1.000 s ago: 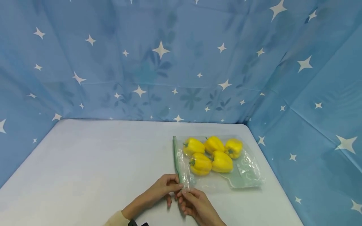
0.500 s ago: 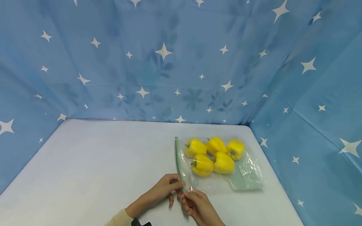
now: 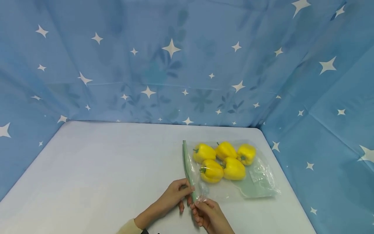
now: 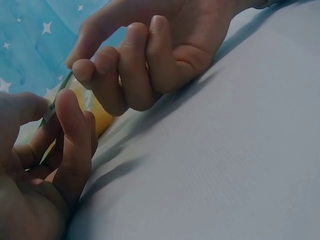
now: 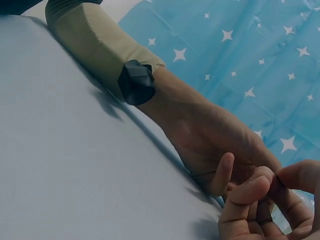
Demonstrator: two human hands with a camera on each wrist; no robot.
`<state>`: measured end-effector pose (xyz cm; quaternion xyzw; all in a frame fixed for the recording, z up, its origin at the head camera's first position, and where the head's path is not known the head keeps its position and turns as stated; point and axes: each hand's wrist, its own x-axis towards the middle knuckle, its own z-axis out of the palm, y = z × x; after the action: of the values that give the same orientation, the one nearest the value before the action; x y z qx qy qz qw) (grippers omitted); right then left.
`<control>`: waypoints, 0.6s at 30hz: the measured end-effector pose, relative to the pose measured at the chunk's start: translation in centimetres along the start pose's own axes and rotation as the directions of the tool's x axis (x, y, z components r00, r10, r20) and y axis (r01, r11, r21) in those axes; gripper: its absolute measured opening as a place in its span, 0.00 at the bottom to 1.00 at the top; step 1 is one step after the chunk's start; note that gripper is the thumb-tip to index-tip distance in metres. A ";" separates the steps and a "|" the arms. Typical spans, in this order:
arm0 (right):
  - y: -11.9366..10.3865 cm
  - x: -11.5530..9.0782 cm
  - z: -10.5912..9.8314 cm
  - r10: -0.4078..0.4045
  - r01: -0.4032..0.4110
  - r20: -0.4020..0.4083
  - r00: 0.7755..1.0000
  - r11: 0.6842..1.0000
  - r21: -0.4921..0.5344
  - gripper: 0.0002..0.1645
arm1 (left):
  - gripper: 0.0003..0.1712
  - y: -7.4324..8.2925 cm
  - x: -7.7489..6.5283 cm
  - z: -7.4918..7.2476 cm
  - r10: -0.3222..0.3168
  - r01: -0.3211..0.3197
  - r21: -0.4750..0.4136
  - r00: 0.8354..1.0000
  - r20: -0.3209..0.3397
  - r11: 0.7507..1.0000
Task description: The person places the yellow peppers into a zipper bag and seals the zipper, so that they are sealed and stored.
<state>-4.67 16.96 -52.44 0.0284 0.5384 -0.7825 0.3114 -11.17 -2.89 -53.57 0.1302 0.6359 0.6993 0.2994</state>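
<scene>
A clear zip bag [image 3: 222, 193] lies flat toward the right of the table, with several yellow bell peppers [image 3: 234, 169] inside. Its green zip strip [image 3: 186, 159] runs along the left edge. My left hand [image 3: 174, 196] pinches that strip near its lower end between thumb and fingers. Right beside it, my right hand [image 3: 211, 214] pinches the near corner of the bag with thumb and forefinger. In the left wrist view the right hand's other fingers [image 4: 135, 65] are curled, and a bit of the green strip [image 4: 65, 80] shows between the two hands.
The white table [image 3: 117, 156] stretches away to the left of the bag. Blue star-patterned curtains [image 3: 131, 65] hang along its back and sides. A dark device [image 5: 137, 82] is strapped on the left wrist, by a cream sleeve [image 5: 95, 45].
Both hands keep their pinch at the bag's lower left corner. The view has shifted slightly, so bag and hands sit a little farther right; little else differs.
</scene>
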 end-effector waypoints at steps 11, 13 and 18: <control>0.3 -0.1 0.2 -0.022 0.022 -0.014 1.000 0.999 -0.031 0.13 | 0.16 0.3 0.5 -0.4 -0.015 0.012 -0.032 0.996 -0.090 0.999; 0.4 -0.2 0.4 -0.027 0.025 -0.056 0.998 0.999 -0.035 0.12 | 0.16 0.6 0.9 -0.5 -0.020 0.017 -0.032 0.995 -0.102 0.999; 1.3 -0.2 1.5 -0.069 0.067 -0.162 0.984 0.998 -0.015 0.11 | 0.14 1.1 1.8 -1.2 -0.016 0.014 -0.013 0.990 -0.143 1.000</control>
<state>-3.40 15.49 -52.77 0.0724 0.5665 -0.7851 0.2397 -13.57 -2.80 -53.06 0.0730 0.6525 0.7084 0.2590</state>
